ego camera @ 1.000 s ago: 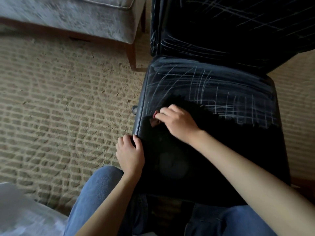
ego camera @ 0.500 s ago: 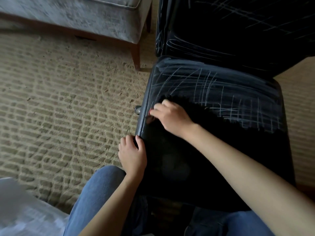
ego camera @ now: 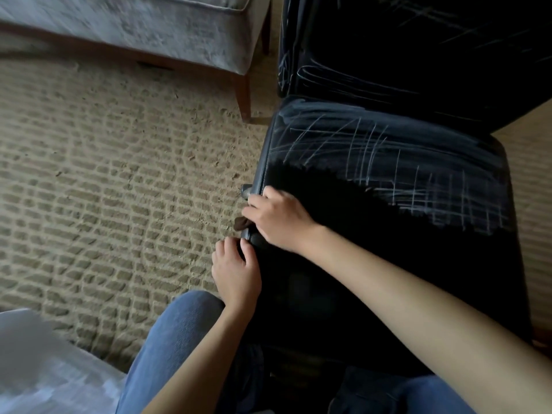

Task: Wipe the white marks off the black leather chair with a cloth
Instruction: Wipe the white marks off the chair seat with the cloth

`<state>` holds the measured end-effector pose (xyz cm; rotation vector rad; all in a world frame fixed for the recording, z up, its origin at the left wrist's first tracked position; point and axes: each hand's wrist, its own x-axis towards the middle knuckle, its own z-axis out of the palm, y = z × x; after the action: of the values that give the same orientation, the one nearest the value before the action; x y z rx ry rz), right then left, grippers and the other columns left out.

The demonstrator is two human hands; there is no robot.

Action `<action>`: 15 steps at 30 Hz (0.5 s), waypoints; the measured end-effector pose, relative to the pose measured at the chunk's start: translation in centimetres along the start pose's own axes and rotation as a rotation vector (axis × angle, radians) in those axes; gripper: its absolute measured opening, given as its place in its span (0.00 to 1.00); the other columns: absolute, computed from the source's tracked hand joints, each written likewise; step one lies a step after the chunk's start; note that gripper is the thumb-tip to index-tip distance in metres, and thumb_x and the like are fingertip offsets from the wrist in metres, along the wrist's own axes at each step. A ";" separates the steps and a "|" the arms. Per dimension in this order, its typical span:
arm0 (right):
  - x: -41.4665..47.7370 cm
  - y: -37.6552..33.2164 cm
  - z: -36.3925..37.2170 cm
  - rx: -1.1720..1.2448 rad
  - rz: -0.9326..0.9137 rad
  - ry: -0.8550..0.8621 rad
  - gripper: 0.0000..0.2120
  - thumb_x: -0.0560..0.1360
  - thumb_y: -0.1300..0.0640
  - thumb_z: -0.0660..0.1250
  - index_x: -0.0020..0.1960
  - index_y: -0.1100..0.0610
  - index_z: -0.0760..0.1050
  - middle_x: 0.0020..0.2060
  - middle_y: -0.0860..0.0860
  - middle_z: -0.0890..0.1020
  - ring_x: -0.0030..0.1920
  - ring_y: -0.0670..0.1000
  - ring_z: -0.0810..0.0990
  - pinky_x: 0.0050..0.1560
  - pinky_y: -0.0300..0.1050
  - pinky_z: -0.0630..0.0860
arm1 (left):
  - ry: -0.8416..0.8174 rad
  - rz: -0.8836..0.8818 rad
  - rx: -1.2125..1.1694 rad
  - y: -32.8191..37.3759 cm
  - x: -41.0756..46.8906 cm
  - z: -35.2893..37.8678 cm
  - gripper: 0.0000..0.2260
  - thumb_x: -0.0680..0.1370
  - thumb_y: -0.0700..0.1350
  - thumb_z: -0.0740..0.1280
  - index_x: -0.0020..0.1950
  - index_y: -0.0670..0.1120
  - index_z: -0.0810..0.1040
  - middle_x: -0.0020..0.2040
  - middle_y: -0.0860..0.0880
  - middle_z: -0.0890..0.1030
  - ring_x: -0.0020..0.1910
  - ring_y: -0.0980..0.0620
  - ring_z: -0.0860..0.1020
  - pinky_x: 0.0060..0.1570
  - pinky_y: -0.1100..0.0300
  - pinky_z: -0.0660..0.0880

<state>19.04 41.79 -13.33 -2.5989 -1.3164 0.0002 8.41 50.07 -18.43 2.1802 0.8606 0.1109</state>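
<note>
The black leather chair [ego camera: 418, 264] fills the right side. White marks [ego camera: 388, 162] cross the far half of its seat and its backrest; the near half looks dark and clean. My right hand [ego camera: 277, 219] presses a dark brown cloth [ego camera: 240, 224] over the seat's left edge, fingers curled round it; most of the cloth is hidden under the hand. My left hand [ego camera: 236, 270] grips the same left edge just below, thumb on top.
A beige patterned carpet [ego camera: 119, 189] covers the floor to the left. A grey upholstered seat [ego camera: 149, 22] with a wooden leg [ego camera: 243, 97] stands at the top left. Something white [ego camera: 35, 369] lies at the bottom left, beside my jeans-clad knee [ego camera: 179, 324].
My right hand slid the cloth from the seat top leftward and down over the left edge. My left hand kept its grip on the edge.
</note>
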 end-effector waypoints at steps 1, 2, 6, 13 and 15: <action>0.8 1.0 -0.1 -0.038 0.044 0.017 0.09 0.59 0.67 0.74 0.36 0.57 0.79 0.35 0.52 0.79 0.34 0.56 0.76 0.31 0.42 0.74 | -0.001 0.004 0.005 0.0 0.0 0.0 0.24 0.73 0.58 0.46 0.44 0.41 0.71 0.45 0.44 0.74 0.48 0.43 0.72 0.49 0.46 0.70; 1.7 2.1 -0.4 -0.053 0.120 0.044 0.09 0.61 0.68 0.74 0.37 0.58 0.80 0.36 0.53 0.79 0.35 0.57 0.76 0.32 0.43 0.76 | -0.003 0.008 0.008 0.0 0.1 0.0 0.24 0.73 0.58 0.46 0.44 0.41 0.71 0.45 0.45 0.73 0.47 0.44 0.72 0.49 0.47 0.69; 3.0 7.3 -2.5 -0.078 0.458 -0.004 0.13 0.76 0.68 0.60 0.57 0.59 0.78 0.53 0.56 0.76 0.53 0.59 0.72 0.45 0.48 0.71 | -0.006 0.025 -0.011 0.2 0.3 -0.1 0.20 0.75 0.57 0.48 0.42 0.43 0.70 0.43 0.47 0.72 0.46 0.46 0.71 0.49 0.49 0.69; -12.9 10.5 -2.9 -0.114 0.453 0.190 0.18 0.71 0.64 0.55 0.52 0.59 0.81 0.45 0.54 0.81 0.43 0.58 0.77 0.38 0.50 0.78 | -0.010 0.048 0.006 0.4 0.6 -0.1 0.14 0.76 0.52 0.51 0.42 0.44 0.69 0.44 0.46 0.71 0.46 0.47 0.70 0.49 0.50 0.67; -17.7 10.1 -3.3 -0.152 0.467 0.209 0.17 0.72 0.64 0.57 0.53 0.59 0.81 0.47 0.53 0.81 0.45 0.56 0.76 0.43 0.52 0.79 | -0.003 0.047 0.015 0.3 0.9 0.0 0.15 0.78 0.50 0.52 0.42 0.42 0.70 0.45 0.43 0.73 0.46 0.44 0.71 0.49 0.48 0.68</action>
<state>16.86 21.22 -13.97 -2.8758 -0.6445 -0.2943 9.26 50.47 -18.37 2.2148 0.8116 0.1240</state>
